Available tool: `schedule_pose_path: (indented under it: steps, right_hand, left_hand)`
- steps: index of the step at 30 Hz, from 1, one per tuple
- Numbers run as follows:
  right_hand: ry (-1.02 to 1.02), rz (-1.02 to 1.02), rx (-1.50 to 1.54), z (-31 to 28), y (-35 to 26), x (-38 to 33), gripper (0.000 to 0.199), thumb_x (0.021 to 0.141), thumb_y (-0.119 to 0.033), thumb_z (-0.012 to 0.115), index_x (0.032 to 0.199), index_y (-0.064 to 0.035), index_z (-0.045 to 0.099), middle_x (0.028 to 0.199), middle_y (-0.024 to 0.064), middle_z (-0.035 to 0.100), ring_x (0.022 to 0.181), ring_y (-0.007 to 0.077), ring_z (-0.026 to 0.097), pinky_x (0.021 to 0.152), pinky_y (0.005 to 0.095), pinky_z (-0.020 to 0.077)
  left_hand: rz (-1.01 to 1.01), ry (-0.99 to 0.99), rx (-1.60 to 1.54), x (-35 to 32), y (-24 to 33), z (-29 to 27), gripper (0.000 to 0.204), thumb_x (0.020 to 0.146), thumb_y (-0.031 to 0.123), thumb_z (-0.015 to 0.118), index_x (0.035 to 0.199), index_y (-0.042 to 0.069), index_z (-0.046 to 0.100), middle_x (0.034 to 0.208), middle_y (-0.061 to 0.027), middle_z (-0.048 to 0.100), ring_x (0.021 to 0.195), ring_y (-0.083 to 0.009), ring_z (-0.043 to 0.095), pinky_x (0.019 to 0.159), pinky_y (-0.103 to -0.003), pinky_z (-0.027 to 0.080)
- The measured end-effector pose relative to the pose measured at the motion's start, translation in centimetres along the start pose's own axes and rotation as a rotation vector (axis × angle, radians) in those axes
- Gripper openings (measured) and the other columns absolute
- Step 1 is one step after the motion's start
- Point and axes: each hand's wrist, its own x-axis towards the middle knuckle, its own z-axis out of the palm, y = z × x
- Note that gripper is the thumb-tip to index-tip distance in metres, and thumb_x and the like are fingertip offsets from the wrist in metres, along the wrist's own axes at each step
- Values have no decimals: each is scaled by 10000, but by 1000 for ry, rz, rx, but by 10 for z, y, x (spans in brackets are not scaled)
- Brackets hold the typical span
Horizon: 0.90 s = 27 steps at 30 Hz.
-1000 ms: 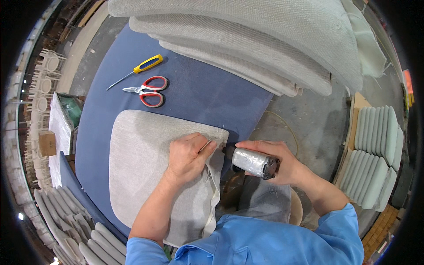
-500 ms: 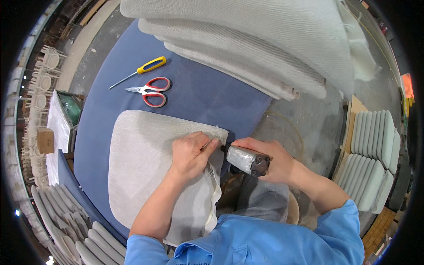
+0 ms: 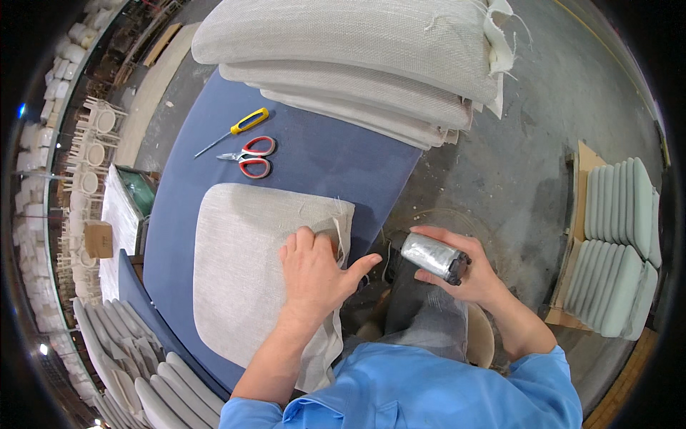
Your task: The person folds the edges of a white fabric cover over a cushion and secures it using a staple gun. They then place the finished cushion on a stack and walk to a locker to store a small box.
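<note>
A light beige fabric-covered seat pad (image 3: pixel 239 279) lies on the blue table, its cloth edge loose and frayed along the right side. My left hand (image 3: pixel 314 275) rests on the pad near that edge, thumb stretched out to the right and fingers apart, gripping nothing. Just off the table's right edge, my right hand (image 3: pixel 482 275) is wrapped round a staple gun (image 3: pixel 429 256) with a silver, tape-like body and a dark end cap. Its nose is hidden, and it stands apart from the pad.
On the blue table (image 3: pixel 307 161) lie red-handled scissors (image 3: pixel 246 156) and a yellow-handled screwdriver (image 3: pixel 249 120). Stacked beige padded pieces (image 3: pixel 343 57) fill its far side. Pale green-grey cushions (image 3: pixel 607 250) stand at the right, grey pads (image 3: pixel 171 386) at the lower left.
My left hand has let go of the cloth edge and opened out on the pad. The staple gun in my right hand has moved right, away from the pad.
</note>
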Motion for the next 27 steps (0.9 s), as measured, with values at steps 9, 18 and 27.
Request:
schedule_pose_path:
  steps: [9, 18, 27]
  right_hand:
    - [-133, -65, 5, 20, 7, 38, 666, 817, -55, 874, 1441, -89, 643, 1276, 149, 754, 1124, 317, 755, 957, 394, 591]
    - [-248, -36, -54, 24, 6, 69, 680, 812, -68, 860, 1453, -104, 636, 1255, 137, 762, 1132, 326, 752, 956, 391, 595]
    - [-276, -5, -79, 25, 4, 79, 676, 815, -65, 845, 1457, -107, 635, 1256, 138, 758, 1135, 322, 751, 962, 389, 594]
  left_hand:
    - [242, -38, -154, 28, -57, 26, 303, 941, 235, 735, 740, 25, 653, 781, -135, 577, 725, -354, 623, 697, -479, 498]
    - [186, 33, -365, 32, -66, 34, 311, 933, 143, 744, 693, 19, 588, 730, -132, 541, 638, -352, 575, 593, -459, 443]
    - [161, 87, -405, 35, -65, 35, 340, 928, 136, 754, 672, 18, 563, 697, -123, 518, 608, -327, 556, 568, -446, 434]
